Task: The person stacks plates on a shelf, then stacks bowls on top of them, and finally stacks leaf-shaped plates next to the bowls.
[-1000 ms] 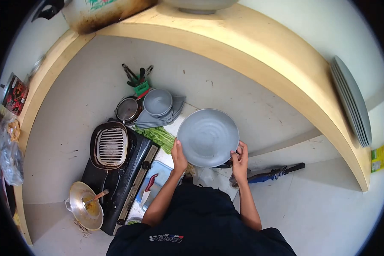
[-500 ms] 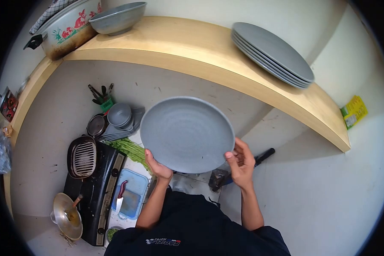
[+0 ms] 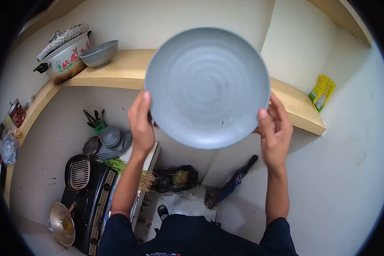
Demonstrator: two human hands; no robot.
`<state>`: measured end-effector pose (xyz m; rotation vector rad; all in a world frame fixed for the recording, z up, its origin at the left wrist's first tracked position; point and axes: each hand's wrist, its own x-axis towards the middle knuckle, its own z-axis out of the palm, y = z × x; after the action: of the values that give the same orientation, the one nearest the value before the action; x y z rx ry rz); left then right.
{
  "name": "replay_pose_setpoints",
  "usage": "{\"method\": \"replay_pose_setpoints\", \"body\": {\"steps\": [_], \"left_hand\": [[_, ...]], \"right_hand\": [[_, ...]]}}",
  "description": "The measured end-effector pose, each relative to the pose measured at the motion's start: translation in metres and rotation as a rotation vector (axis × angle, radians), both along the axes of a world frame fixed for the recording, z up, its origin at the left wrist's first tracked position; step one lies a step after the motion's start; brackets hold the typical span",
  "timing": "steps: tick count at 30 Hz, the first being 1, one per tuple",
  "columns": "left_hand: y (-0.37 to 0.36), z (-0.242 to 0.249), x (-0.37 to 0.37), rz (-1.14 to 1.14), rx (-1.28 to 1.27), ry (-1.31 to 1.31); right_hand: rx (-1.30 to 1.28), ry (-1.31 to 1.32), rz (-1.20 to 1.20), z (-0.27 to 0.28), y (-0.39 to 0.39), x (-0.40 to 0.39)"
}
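Raised since earlier, 1 grey plate [image 3: 208, 87] is up in front of the shelf [image 3: 126, 64], L hand [image 3: 141, 128] fingers gripping its rim at 9 o'clock, R hand [image 3: 276, 138] fingers at 4. Pot [image 3: 68, 64] + bowl [image 3: 100, 54], 1 ea., on shelf, approx. 10 o'clock in view.

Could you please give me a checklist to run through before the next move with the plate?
1. Left hand on the plate's rim: ok.
2. Right hand on the opposite side: ok.
3. Plate apart from the gray bowl in this view: ok.
4. Plate face free of marks: not ok, a small dark mark shows low on it.
5. Shelf section behind the plate unoccupied: cannot tell, hidden.
6. Flame off under the grill pan: cannot tell.
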<state>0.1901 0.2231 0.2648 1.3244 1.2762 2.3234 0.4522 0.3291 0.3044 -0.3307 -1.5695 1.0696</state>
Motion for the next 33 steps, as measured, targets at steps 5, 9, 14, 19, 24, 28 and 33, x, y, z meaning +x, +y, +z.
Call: {"method": "replay_pose_setpoints", "body": {"steps": [5, 9, 14, 19, 24, 28, 33], "left_hand": [[0.024, 0.077, 0.004, 0.043, -0.076, 0.135], [0.049, 0.105, -0.016, 0.045, -0.107, 0.281], [0.071, 0.130, -0.050, 0.021, -0.282, 0.323], [0.088, 0.140, -0.079, 0.134, -0.546, 0.520], [0.113, 0.136, -0.108, 0.203, -0.566, 0.607], [0.121, 0.139, -0.112, 0.191, -0.698, 0.739], [0.127, 0.150, -0.106, 0.179, -0.823, 0.867]], "right_hand": [[0.118, -0.042, -0.032, 0.061, 0.029, -0.009], [0.170, -0.139, -0.070, 0.088, 0.070, -0.021], [0.175, -0.399, -0.162, 0.099, 0.113, -0.035], [0.221, -0.638, -0.310, 0.105, 0.140, -0.054], [0.276, -0.758, -0.419, 0.109, 0.147, -0.064], [0.243, -0.807, -0.407, 0.112, 0.153, -0.062], [0.185, -0.963, -0.402, 0.117, 0.154, -0.058]]}}
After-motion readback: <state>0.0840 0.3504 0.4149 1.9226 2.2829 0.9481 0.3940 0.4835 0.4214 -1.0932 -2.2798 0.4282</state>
